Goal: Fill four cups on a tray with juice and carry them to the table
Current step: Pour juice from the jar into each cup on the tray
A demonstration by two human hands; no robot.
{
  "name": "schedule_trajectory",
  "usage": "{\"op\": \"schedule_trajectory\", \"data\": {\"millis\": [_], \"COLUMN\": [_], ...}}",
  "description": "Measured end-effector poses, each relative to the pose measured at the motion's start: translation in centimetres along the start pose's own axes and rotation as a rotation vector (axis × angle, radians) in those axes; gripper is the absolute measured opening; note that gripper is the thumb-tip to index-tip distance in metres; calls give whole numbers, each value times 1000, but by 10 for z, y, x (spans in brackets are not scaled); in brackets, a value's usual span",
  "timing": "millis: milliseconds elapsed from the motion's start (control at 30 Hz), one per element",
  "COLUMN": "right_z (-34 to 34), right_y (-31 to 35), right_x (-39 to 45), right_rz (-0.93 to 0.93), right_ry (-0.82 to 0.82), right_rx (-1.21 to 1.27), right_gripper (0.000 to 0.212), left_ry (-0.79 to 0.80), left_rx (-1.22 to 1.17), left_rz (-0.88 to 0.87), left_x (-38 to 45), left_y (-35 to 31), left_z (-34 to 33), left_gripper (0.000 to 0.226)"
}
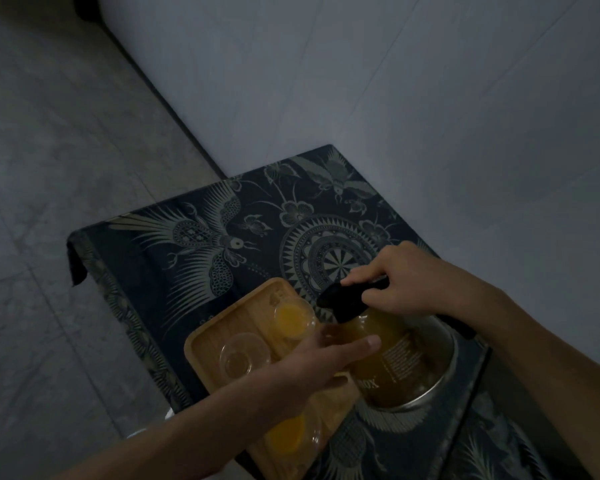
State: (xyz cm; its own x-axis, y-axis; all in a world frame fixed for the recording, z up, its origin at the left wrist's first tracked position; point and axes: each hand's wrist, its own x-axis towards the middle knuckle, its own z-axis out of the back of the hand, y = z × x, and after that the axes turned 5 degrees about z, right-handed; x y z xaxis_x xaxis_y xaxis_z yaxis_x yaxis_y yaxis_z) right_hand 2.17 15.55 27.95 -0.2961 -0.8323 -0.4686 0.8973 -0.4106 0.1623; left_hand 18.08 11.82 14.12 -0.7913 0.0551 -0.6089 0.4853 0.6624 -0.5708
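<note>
A wooden tray (pixel 236 315) lies on a dark patterned cloth. On it stand a far glass cup holding orange juice (pixel 293 318), an empty glass cup (pixel 243 355) and a near cup with juice (pixel 288 433), partly hidden under my left forearm. A glass juice jug (pixel 399 358) with a black lid and handle tilts toward the tray. My right hand (pixel 395 282) grips the jug's black handle from above. My left hand (pixel 323 362) presses against the jug's side. A fourth cup is not visible.
The cloth-covered low table (pixel 222 230) stands against a pale wall (pixel 430 98). Grey tiled floor (pixel 49 202) lies to the left. The tray's near corner overhangs the table's front edge. The scene is dim.
</note>
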Motion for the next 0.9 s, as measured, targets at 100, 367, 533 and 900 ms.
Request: {"op": "schedule_trajectory", "data": {"millis": [100,367,533,900], "right_z": [3,-8,-22,-57], "right_y": [1,7,18,47], "right_x": [-15,-55,-67,-63], "right_rz": [46,151,220,274], "right_ry": [-107,-380,-421,-308], "right_rx": [-10,37,34,51], "right_gripper": [44,46,44,46], "left_ry": [-48,-207,-292,-340], "left_rx": [53,152,90,-57], "left_rz": [-60,-205,-275,-187], "left_x": [-9,-41,-60,-75], "left_y": [-6,-15,4,57], "left_z": [-4,-19,-23,-6], "left_gripper": [92,72,76,89]}}
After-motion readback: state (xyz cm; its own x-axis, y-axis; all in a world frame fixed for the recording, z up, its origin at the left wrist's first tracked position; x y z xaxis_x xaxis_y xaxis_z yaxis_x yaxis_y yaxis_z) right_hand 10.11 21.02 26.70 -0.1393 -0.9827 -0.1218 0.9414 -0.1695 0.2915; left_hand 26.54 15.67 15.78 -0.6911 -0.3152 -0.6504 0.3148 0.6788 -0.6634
